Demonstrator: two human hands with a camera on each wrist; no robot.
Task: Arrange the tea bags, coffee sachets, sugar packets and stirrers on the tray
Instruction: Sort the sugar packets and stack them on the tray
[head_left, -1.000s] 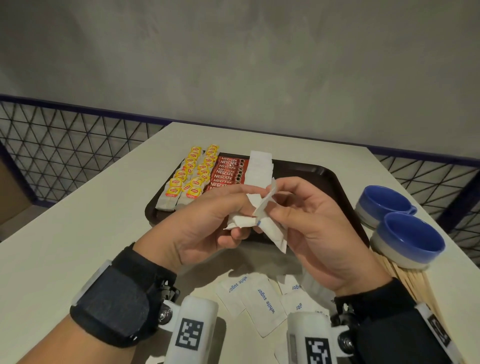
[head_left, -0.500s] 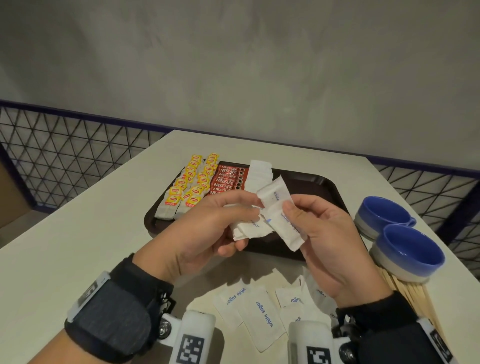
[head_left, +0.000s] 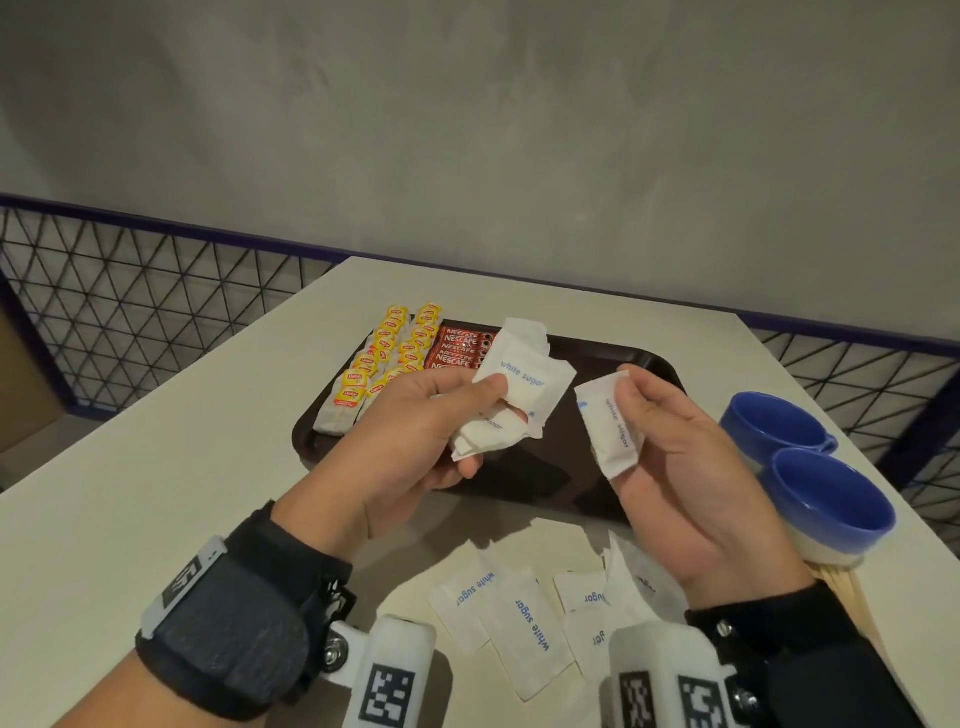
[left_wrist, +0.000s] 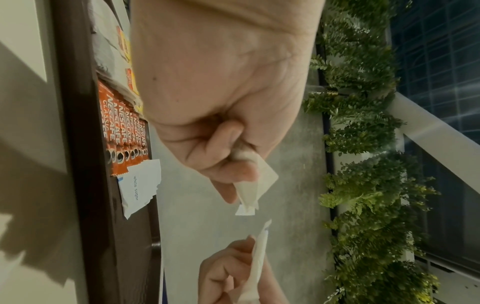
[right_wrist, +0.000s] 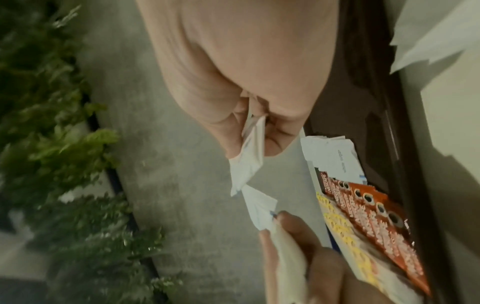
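Table scene: sugar packets above the dark tray.
My left hand grips a bunch of sugar packets; my right hand pinches one sugar packet, more loose packets at the table's near edge.

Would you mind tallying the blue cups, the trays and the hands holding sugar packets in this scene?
Blue cups: 2
Tray: 1
Hands holding sugar packets: 2, the left hand and the right hand
Total: 5
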